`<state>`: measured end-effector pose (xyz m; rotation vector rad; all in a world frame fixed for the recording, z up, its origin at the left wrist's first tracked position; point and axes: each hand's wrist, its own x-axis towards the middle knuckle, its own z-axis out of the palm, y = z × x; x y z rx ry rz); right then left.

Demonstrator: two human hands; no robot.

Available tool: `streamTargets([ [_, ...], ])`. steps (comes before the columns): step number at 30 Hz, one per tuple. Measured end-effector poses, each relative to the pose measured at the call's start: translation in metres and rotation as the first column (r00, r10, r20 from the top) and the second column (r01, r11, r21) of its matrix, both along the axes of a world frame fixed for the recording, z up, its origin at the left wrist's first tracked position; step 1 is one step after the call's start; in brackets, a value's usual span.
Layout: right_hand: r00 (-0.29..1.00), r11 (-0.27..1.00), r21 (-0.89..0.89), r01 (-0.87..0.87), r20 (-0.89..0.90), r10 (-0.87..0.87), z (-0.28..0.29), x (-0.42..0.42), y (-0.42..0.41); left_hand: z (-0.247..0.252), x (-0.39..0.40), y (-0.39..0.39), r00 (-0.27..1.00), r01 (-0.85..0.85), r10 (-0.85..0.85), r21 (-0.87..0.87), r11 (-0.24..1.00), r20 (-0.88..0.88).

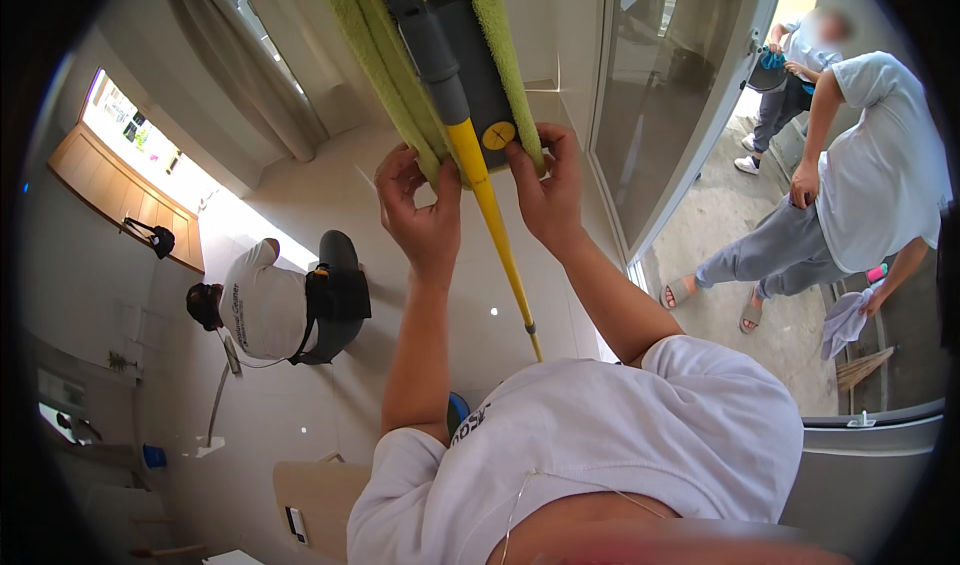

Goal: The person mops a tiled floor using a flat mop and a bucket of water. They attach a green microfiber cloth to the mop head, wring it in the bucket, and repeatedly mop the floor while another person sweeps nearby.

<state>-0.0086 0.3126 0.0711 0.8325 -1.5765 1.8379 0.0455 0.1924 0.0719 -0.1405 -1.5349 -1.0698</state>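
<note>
A flat mop's grey head plate (491, 77) is raised in front of me, with a green microfibre pad (491, 10) along its long edges. Its yellow pole (487, 197) slopes down towards my chest from a grey swivel joint (442, 77). My left hand (420, 197) pinches the left corner of the pad between thumb and fingers. At the right corner, my right hand (551, 182) grips the pad's edge, its thumb beside a yellow round button (498, 136). The pole's lower end is hidden by my shirt.
One person (277, 302) bends over the tiled floor at left, near a wooden door (127, 182). Past the glass sliding door (660, 100) at right, a person with a cloth (847, 323) and another person (799, 62) stand outside. A wooden table (322, 497) is at lower left.
</note>
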Motion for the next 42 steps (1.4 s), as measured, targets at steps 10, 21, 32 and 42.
streamTargets([
  [10,0.993,0.99,0.139,0.036,-0.115,-0.02,0.034,-0.006,0.024,0.008,0.008,-0.007,0.99,-0.1,0.091,0.089,0.991,0.104],
  [21,0.802,0.845,0.129,-0.519,0.414,0.43,0.039,-0.021,0.056,0.006,0.01,-0.021,0.978,0.179,-0.205,0.397,0.9,0.023],
  [32,0.991,0.97,0.222,-0.101,0.114,0.077,0.037,-0.017,0.057,0.007,0.017,-0.023,0.991,0.047,-0.075,0.241,0.969,0.108],
  [42,0.961,0.938,0.219,-0.269,0.127,0.246,0.014,-0.03,0.029,0.019,0.035,-0.01,0.981,0.035,-0.048,0.072,0.997,0.187],
])
